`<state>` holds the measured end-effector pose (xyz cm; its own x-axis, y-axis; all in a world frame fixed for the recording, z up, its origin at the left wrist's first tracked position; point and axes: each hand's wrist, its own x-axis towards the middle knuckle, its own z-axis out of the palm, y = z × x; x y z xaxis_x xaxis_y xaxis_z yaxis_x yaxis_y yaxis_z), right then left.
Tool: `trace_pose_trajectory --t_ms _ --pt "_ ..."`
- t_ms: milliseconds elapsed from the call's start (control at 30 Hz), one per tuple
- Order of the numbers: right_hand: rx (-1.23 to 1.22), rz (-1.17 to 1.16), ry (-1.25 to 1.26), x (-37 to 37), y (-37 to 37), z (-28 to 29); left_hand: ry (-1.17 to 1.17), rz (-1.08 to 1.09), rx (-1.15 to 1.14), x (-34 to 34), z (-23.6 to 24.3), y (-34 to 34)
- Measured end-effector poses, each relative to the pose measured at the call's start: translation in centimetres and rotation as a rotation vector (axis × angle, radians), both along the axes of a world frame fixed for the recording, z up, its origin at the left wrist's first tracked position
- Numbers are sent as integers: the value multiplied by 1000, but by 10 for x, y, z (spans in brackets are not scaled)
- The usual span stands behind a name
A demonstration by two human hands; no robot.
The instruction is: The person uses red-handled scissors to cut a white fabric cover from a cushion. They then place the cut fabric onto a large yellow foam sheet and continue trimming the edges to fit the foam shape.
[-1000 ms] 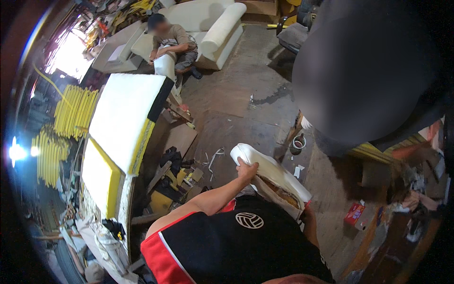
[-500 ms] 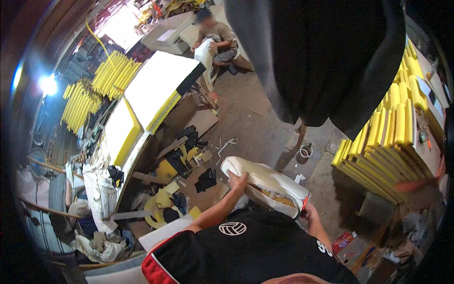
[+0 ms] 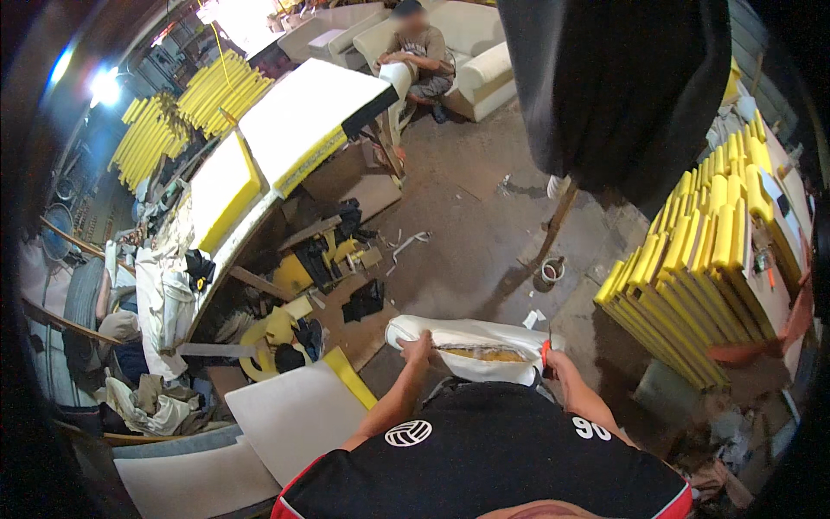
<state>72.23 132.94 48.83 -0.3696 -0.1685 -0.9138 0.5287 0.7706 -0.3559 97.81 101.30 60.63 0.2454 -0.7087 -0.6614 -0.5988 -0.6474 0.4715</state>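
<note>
Across my lap, close to my body, lies a long white upholstered piece [image 3: 493,333], perhaps an armrest. Its cover gapes along the side facing me, showing a yellowish-brown filling [image 3: 488,354]. My left hand [image 3: 416,349] is closed on the cover near the left end of this opening. At the right end, my right hand [image 3: 556,363] is closed around a small orange-handled tool [image 3: 545,351]. A thin part seems to point up from the handle, but its kind is too small to make out. The right fingertips are partly hidden by the cover.
Yellow foam-edged panels [image 3: 692,259] stand stacked at the right. On the left is a long table with white and yellow foam slabs [image 3: 303,112]. Scraps [image 3: 346,259] and a white cup-like container [image 3: 552,270] lie ahead. A seated person [image 3: 417,60] works beyond; dark cloth [image 3: 614,95] hangs overhead.
The white piece has gone from slanting to nearly level across my lap. My left hand has shifted slightly left and down with it. The whole view has also shifted.
</note>
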Motion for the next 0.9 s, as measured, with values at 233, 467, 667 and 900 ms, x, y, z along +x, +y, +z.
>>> trace_pose_trajectory --t_ms 233,467,667,900 --pt "-19 108 216 43 8 0 47 -249 -35 88 -17 43" --pt "14 290 394 45 26 43 224 -1437 -408 121 7 47" --pt "80 338 491 50 42 93 94 -1757 -489 117 37 76" --pt "21 7 245 53 98 123 313 -1755 -803 75 50 102"
